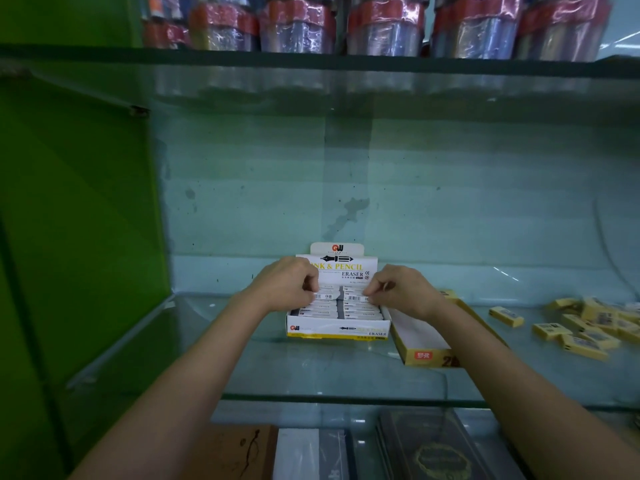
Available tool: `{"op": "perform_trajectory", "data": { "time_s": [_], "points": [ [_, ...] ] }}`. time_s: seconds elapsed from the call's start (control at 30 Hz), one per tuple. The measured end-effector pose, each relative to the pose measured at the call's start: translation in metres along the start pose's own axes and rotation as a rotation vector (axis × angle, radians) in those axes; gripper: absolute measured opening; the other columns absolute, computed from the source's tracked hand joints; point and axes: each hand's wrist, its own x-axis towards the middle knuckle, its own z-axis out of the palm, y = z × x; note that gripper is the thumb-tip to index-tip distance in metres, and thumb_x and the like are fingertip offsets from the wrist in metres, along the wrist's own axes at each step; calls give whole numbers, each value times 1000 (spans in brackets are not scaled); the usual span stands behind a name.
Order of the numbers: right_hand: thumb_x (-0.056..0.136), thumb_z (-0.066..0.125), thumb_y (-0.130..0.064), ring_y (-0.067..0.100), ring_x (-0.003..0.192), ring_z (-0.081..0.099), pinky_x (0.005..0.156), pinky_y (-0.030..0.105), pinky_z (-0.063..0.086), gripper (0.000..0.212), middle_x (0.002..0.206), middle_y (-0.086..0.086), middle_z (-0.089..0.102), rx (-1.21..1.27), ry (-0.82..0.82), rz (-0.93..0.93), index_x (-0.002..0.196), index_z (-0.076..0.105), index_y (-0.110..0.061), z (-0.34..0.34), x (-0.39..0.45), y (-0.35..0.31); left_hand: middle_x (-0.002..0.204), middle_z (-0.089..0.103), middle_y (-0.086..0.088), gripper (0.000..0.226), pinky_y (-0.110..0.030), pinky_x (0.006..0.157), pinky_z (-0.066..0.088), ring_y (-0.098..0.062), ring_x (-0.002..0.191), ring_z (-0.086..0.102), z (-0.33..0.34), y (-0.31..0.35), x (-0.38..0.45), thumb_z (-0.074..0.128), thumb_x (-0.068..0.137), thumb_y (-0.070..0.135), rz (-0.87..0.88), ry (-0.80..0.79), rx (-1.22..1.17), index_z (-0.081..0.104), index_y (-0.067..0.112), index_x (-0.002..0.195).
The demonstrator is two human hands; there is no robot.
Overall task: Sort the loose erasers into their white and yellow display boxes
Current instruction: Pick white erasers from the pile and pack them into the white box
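Note:
A white display box (pixel 337 330) marked "Ink & Pencil Eraser" stands on the glass shelf, its lid flap upright behind it. Rows of white erasers (pixel 360 308) fill it. My left hand (pixel 289 284) pinches the erasers at the box's back left, fingers curled onto them. My right hand (pixel 398 289) pinches the erasers at the back right in the same way. To the right lies a yellow display box (pixel 429 355), its white inside mostly bare, partly hidden under my right forearm. Several loose yellow erasers (pixel 585 327) lie scattered further right.
The glass shelf (pixel 311 372) has its front edge near me and a green wall (pixel 76 237) on the left. Another glass shelf above carries wrapped cylindrical packs (pixel 384 26). Dark books (pixel 429 448) lie on the level below.

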Motion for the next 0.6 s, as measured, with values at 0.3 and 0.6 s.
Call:
{"op": "perform_trajectory", "data": {
  "time_s": [0.3,0.6],
  "points": [
    [82,65,-8,11,81,58,82,24,45,12,88,0,67,277,159,115,89,71,-17,-16,-34,3,88,56,9,21,-29,76,46,-10,80,50,7,49,13,65,77,26,132,51,-109,64,26,97],
    [83,63,-11,8,76,56,65,13,40,10,80,-3,64,42,254,192,88,72,-13,-78,-89,54,85,67,6,13,-30,75,50,-12,73,55,38,169,50,60,80,25,344,-2,-210,67,24,92]
  ]
}}
